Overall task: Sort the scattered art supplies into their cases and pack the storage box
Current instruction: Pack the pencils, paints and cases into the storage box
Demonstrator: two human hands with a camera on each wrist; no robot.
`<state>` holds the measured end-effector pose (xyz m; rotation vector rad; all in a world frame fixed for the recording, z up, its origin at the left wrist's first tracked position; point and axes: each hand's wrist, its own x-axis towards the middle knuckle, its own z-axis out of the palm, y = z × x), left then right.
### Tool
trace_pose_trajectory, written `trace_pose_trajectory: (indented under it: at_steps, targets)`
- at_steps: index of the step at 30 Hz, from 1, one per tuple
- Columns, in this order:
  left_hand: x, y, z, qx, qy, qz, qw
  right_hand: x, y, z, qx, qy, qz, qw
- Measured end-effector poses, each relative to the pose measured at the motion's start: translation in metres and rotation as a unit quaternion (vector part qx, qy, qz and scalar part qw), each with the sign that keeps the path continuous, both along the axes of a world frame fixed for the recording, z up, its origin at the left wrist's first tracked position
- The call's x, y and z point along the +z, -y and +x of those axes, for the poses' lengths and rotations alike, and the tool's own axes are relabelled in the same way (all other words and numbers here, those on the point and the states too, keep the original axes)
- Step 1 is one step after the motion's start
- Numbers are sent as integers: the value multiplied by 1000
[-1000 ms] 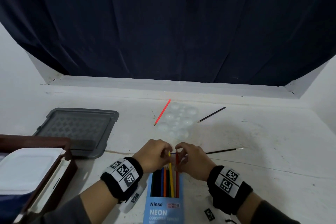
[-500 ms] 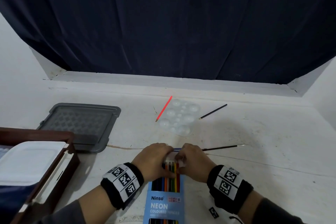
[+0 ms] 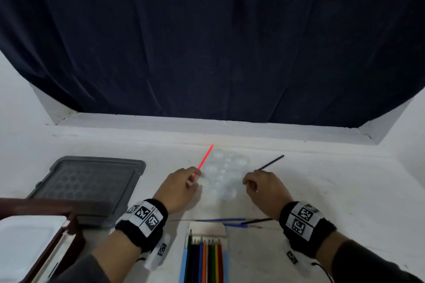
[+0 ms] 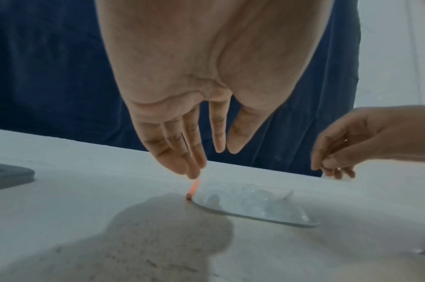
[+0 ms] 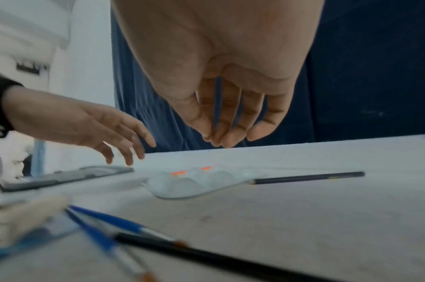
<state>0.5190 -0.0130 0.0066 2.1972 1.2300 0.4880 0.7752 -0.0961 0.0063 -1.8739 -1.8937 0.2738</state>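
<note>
Left hand (image 3: 181,187), fingers extended and relaxed, hovers over the near end of the red pencil (image 3: 205,159) lying beside the clear palette (image 3: 224,173) on the table (image 3: 322,190). Right hand (image 3: 264,187), fingers loosely curled and empty, hangs near the dark pencil (image 3: 271,162). The pencil case (image 3: 204,257) lies nearest the person.

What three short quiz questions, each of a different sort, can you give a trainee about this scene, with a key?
1. True or false: the red pencil lies inside the pencil box.
2. Which pencil does the right hand reach toward? A: the red pencil. B: the dark pencil.
3. Fill in: between the pencil box and the clear palette lie several ____.

Key: 1 false, it lies on the table beside the clear palette. 2 B. 3 brushes.
</note>
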Motion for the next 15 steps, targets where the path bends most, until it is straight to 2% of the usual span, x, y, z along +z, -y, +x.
trace_pose_trajectory:
  at_steps: [4, 6, 9, 11, 15]
  targets:
    - [-8, -31, 15, -14, -176, 1, 984, -5, -27, 33, -33, 120, -84, 989]
    - [-11, -43, 24, -32, -234, 0, 972, -10, -38, 46, -40, 142, -139, 979]
    - [-12, -57, 33, -58, -294, 3, 954, -18, -50, 57, -35, 145, -211, 966]
    - [-17, -66, 36, -79, -329, 35, 940, -23, -56, 60, -31, 165, -246, 955]
    - [-22, -71, 38, -79, -360, 82, 926, -30, -64, 58, -20, 222, -210, 952]
